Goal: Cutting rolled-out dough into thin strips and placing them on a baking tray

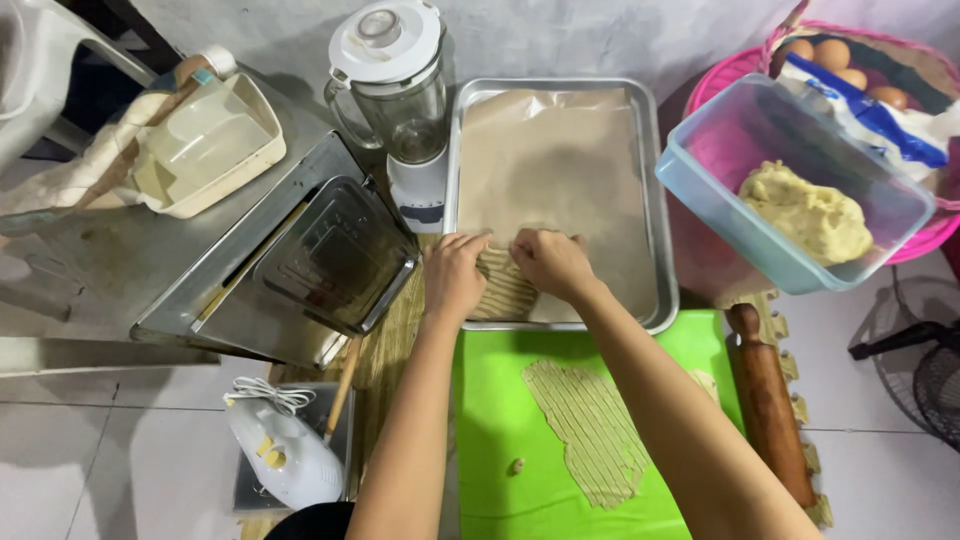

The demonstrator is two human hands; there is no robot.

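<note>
At nine to ten o'clock of the hands, a cream plastic container (205, 140) sits on a steel counter (110, 260), with a dark metal pan (335, 255) tilted against its edge and a white hand mixer (285, 455) down at seven o'clock. A blender (390, 85) stands at eleven o'clock. The left hand (452, 275) and right hand (550, 262) lie palm down, side by side and nearly touching, fingers loosely curled over a small bunch of dough strips (500, 290) at the near left corner of the paper-lined baking tray (650, 200); how tightly they pinch cannot be told, since the fingertips are hidden. The strips look thin, soft and light, likely to stretch or tear, so they seem best supported from underneath along their length rather than tugged by one end. More scored dough (590, 425) lies flat on the green cutting mat (490, 420) at six o'clock, near the forearms. A wooden rolling pin (768, 400) rests at four o'clock beside the mat. At two o'clock a clear plastic tub (720, 150) holds a lump of yellow dough (805, 212), tilted against a pink basket (735, 65) with eggs (830, 52). The floor is pale tile, the space cramped.
</note>
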